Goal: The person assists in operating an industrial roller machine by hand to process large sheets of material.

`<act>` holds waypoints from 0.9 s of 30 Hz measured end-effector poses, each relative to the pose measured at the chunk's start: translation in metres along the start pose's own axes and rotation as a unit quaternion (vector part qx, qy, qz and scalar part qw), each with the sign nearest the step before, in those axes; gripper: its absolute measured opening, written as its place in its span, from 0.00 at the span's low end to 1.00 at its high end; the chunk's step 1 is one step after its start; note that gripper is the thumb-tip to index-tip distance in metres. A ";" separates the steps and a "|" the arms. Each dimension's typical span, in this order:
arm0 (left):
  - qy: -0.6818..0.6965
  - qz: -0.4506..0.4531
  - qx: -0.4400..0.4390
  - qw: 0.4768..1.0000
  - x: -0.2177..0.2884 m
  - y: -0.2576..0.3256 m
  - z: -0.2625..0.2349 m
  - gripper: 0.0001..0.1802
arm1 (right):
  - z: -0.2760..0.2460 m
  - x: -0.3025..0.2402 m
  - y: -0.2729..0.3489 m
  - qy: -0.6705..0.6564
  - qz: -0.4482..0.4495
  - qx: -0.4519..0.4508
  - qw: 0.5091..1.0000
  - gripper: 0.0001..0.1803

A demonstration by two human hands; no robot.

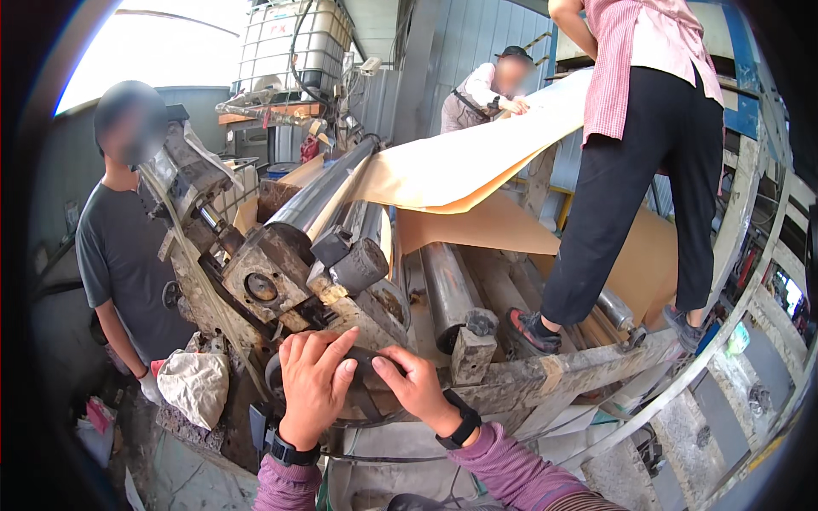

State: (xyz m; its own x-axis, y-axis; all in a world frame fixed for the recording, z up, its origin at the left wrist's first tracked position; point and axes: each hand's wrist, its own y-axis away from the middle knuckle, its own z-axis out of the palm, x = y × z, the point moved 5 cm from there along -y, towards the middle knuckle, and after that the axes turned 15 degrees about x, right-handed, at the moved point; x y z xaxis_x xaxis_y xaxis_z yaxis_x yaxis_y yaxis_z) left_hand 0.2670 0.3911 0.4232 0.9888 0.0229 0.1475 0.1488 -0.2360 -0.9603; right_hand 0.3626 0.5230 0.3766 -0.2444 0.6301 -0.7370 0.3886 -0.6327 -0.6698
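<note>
Both my hands are at a dark handwheel (365, 364) on the near end of a grimy roller machine. My left hand (310, 383) lies over the wheel's left part, fingers stretched out and thumb apart. On the right side of the rim, my right hand (417, 387) is closed, its thumb along the top and its fingertips mostly hidden. Just beyond the wheel are a metal bearing block (266, 285) and a dark cylindrical motor-like part (361, 266). Brown paper sheet (460, 166) runs from the shiny upper roller (319, 192) toward the upper right.
A person in grey (128, 247) stands left. Another in dark trousers (635, 170) stands on the machine frame (588, 362); a third (477, 94) leans over the paper at the back. A lower roller (447, 294), a pale cloth bag (194, 387) and a caged tank (290, 43) are also around.
</note>
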 end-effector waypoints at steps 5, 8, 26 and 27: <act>0.007 -0.018 -0.008 1.000 0.001 -0.002 0.001 0.17 | 0.000 0.001 -0.001 -0.006 0.004 -0.002 1.000 0.14; 0.005 -0.020 -0.008 1.000 0.003 -0.003 0.002 0.16 | -0.003 0.000 -0.002 -0.001 0.004 -0.005 1.000 0.14; 0.011 -0.025 -0.028 0.999 0.004 -0.003 0.004 0.17 | 0.001 0.007 -0.001 -0.008 0.012 0.017 1.000 0.16; 0.020 -0.024 -0.031 0.999 0.005 -0.004 0.006 0.17 | 0.000 0.007 -0.001 0.003 0.007 0.012 1.000 0.17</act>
State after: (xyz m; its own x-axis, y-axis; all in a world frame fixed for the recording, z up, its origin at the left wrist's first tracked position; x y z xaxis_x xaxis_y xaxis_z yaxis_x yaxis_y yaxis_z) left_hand 0.2715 0.3981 0.4265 0.9790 -0.0023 0.2039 0.1941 -0.2956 -0.9354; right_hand 0.3603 0.5284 0.3720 -0.2338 0.6243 -0.7454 0.3707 -0.6515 -0.6619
